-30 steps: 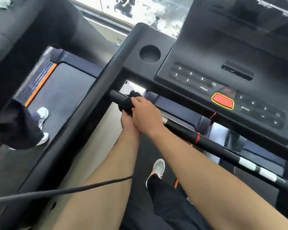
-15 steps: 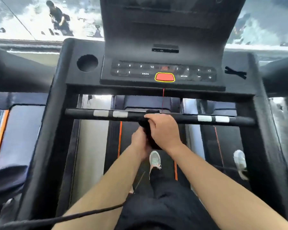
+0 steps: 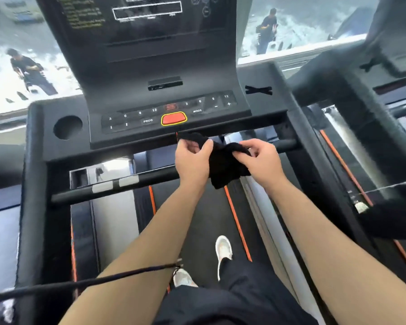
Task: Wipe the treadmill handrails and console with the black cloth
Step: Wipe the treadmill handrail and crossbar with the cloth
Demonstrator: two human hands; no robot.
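- Left hand (image 3: 192,160) and right hand (image 3: 259,160), fingers curled, each pinch the black cloth (image 3: 223,165) above the front handrail (image 3: 127,184).
- Console (image 3: 164,118) at 12 o'clock; treadmill belt (image 3: 197,231) at 6.

Console keypad (image 3: 169,113), centre of frame, white legends on black. Left bank reads 3, 6, 9, 12 along its upper row; "PROG" (image 3: 148,120) sits below, right of two marks too small to read. Right bank reads 3, 6, 9, 12, with "MODE" (image 3: 197,110), a minus and a plus beneath. Display panel (image 3: 136,12), top of frame: yellow and white lines, blurred, illegible.
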